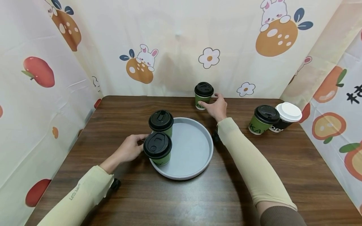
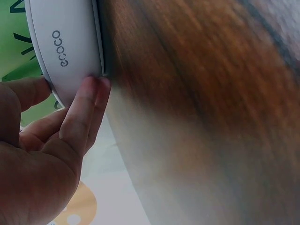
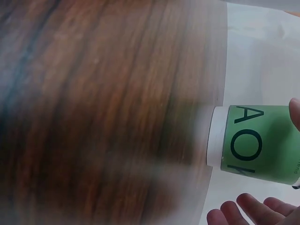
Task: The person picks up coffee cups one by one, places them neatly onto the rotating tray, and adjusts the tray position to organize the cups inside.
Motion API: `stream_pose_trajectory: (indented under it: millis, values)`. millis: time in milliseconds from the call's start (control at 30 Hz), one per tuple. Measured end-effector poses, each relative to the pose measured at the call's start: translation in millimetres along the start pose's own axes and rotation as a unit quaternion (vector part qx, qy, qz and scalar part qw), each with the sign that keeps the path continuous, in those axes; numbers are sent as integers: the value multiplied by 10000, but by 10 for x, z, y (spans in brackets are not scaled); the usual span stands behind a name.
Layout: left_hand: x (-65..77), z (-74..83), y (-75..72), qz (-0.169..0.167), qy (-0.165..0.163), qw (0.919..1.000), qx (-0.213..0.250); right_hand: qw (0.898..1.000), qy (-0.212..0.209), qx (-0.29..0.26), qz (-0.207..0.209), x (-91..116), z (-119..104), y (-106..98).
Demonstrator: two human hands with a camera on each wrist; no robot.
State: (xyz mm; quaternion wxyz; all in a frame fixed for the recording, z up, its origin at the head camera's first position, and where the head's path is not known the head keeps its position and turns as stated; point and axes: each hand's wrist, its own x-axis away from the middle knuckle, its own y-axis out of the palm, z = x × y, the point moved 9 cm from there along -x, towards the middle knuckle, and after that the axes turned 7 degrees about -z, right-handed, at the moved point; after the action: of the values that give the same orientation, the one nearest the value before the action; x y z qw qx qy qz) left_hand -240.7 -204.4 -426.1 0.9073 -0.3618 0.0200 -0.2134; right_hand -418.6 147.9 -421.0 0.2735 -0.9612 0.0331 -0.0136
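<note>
From my station, I have the grey tray [image 1: 192, 150] pinched at its 9 o'clock rim by my left hand [image 1: 129, 148]. My right hand [image 1: 217, 108] — spread, not gripping — brackets the green cup [image 1: 201, 98], beyond the tray at 1 o'clock. Likely a pickup — next calls for closing fingers evenly.

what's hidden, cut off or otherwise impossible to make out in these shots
- Inside of the nearest green cup: covered by its black lid, head view.
- Lower part of the green cup behind it: blocked by that nearest cup, head view.
- Left part of the white-lidded cup: blocked by the right-side green cup, head view.
- Top of the far green cup beside the right hand: cut off by the right edge, right wrist view.
- Rest of the gray tray: cut off by the top edge, left wrist view.
</note>
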Motion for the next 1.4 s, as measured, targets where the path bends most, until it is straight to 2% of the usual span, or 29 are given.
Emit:
stream_pose_trajectory:
  millis: [867, 1400]
  values:
    - [-5, -18, 2, -31, -29, 10000, 56, 9998, 122, -117, 142, -119, -85, 49]
    - [9, -28, 2, -38, -113, 9999, 87, 9993, 17, -289, 215, -115, -94, 75]
